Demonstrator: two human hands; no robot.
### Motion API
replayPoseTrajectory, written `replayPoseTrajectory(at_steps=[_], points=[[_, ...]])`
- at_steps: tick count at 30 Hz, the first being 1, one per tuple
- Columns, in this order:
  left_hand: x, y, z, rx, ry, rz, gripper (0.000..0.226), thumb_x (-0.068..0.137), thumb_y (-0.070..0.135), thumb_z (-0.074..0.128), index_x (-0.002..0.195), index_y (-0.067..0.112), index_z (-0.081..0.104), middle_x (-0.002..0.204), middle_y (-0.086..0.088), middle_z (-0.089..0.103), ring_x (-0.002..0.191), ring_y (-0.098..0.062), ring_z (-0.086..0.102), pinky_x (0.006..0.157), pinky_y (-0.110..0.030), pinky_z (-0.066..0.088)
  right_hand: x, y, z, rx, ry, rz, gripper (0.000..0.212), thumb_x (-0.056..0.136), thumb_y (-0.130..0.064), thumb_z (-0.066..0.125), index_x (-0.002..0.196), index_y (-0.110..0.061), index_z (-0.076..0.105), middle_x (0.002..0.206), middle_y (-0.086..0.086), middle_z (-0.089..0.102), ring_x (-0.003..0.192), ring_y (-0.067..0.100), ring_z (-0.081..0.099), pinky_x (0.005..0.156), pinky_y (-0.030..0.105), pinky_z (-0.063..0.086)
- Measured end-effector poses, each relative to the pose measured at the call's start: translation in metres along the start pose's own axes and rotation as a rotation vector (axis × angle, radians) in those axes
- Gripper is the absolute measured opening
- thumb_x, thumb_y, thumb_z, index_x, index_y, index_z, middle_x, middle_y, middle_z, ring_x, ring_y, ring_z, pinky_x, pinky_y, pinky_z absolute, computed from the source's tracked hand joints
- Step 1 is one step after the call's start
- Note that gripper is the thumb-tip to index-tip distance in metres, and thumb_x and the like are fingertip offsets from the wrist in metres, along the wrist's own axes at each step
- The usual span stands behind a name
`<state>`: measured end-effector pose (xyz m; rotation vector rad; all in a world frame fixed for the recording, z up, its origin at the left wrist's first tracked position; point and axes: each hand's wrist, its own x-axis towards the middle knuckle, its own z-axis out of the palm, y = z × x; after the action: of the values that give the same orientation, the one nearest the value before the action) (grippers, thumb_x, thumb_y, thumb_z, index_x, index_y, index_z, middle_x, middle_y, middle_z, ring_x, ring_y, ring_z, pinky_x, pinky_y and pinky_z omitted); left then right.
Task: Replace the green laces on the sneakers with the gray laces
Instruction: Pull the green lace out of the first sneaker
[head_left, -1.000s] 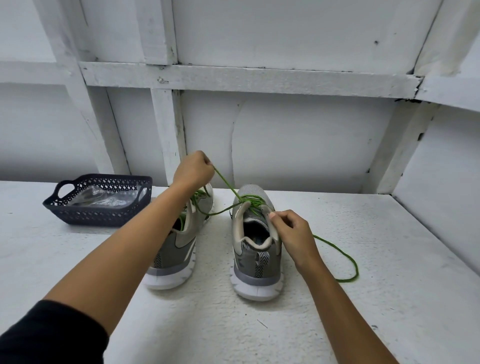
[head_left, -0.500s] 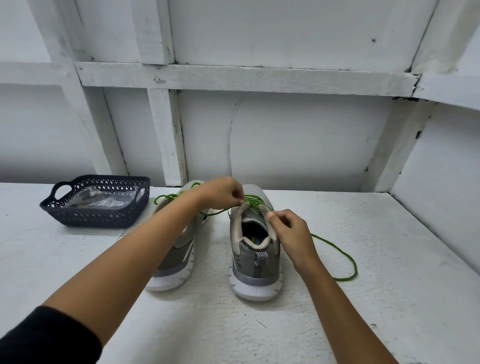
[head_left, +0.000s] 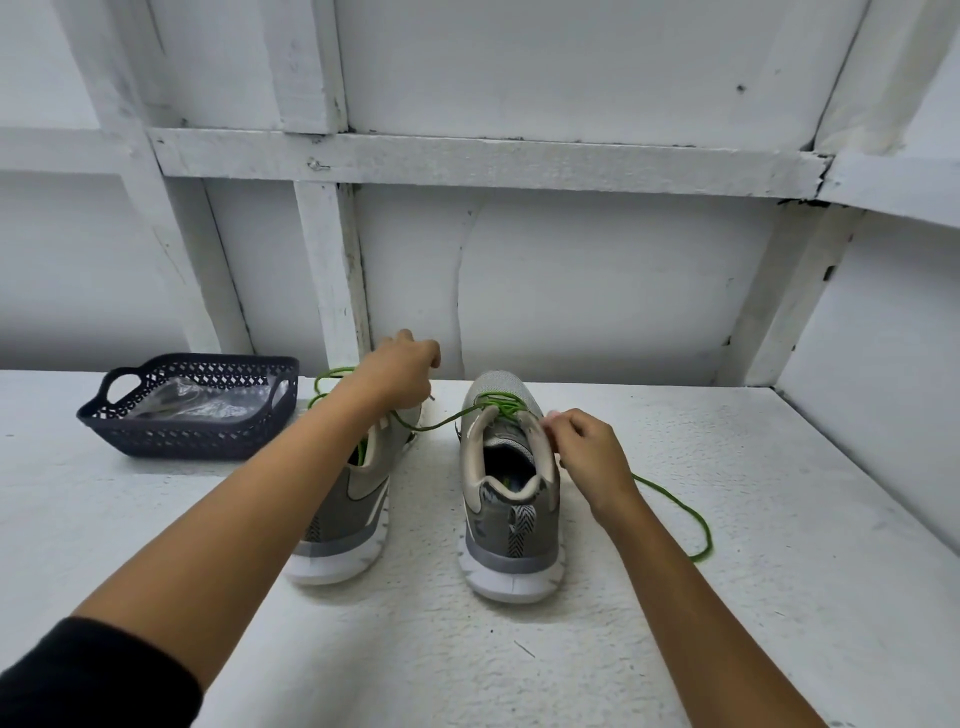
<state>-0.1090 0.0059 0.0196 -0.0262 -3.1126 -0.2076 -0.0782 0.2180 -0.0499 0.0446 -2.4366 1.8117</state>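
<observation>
bumpy white tabletop (head_left: 727, 519), white painted wood wall (head_left: 597, 286) behind. two gray mesh shoes with thick white soles, left sneaker (head_left: 358, 499) beside right sneaker (head_left: 511, 519), heels this way. thin green lace (head_left: 675, 499) through the right one, loose end curling on the tabletop. one dark holey basket (head_left: 192, 431) far left. left grip (head_left: 402, 371) curled, pinching the lace; right grip (head_left: 587, 452) pinching the right sneaker's edge.

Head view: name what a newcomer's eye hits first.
The bright green lace stands out, running from the right sneaker to the left hand that pinches it over the left sneaker. The right hand pinches the right sneaker's collar, and a dark basket sits far left.
</observation>
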Motion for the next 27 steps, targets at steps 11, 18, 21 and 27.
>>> replayPoseTrajectory(at_steps=[11,18,21,27], points=[[-0.017,0.024,0.007,-0.208,-0.142,0.125,0.022,0.092,0.014,0.046,0.097,0.002,0.065,0.088,-0.012,0.069,0.069,-0.018,0.055,0.064,-0.026,0.042,0.038,-0.005,-0.003,-0.43,-0.138,-0.047,0.015,0.091,-0.021,0.056,0.077,-0.016,0.055,0.075,-0.003,0.058,0.078,0.018,0.055,0.058,0.022,0.039],[-0.05,0.046,-0.008,-0.574,0.055,0.141,0.015,0.093,0.021,0.054,0.101,0.012,0.063,0.085,-0.001,0.059,0.072,-0.018,0.059,0.063,-0.031,0.057,-0.001,-0.038,-0.014,-0.303,-0.096,-0.224,0.026,0.094,-0.03,0.053,0.081,-0.011,0.066,0.069,-0.001,0.058,0.065,0.013,0.052,0.065,0.031,0.045],[-0.064,0.049,0.022,-0.467,0.198,0.123,0.023,0.09,0.025,0.057,0.112,0.017,0.06,0.11,-0.006,0.053,0.095,-0.023,0.058,0.085,-0.034,0.049,-0.015,-0.035,-0.013,-0.466,-0.109,-0.315,0.014,0.09,-0.025,0.06,0.08,-0.017,0.066,0.087,0.0,0.055,0.076,0.013,0.054,0.067,0.022,0.038],[-0.069,0.042,0.062,-0.718,0.18,0.046,0.047,0.088,0.025,0.062,0.132,0.018,0.047,0.127,-0.008,0.049,0.114,-0.023,0.054,0.099,-0.038,0.043,-0.011,-0.028,-0.009,-0.325,-0.079,-0.247,0.004,0.088,-0.021,0.063,0.086,-0.018,0.06,0.087,0.0,0.06,0.073,0.009,0.053,0.063,0.016,0.04]])
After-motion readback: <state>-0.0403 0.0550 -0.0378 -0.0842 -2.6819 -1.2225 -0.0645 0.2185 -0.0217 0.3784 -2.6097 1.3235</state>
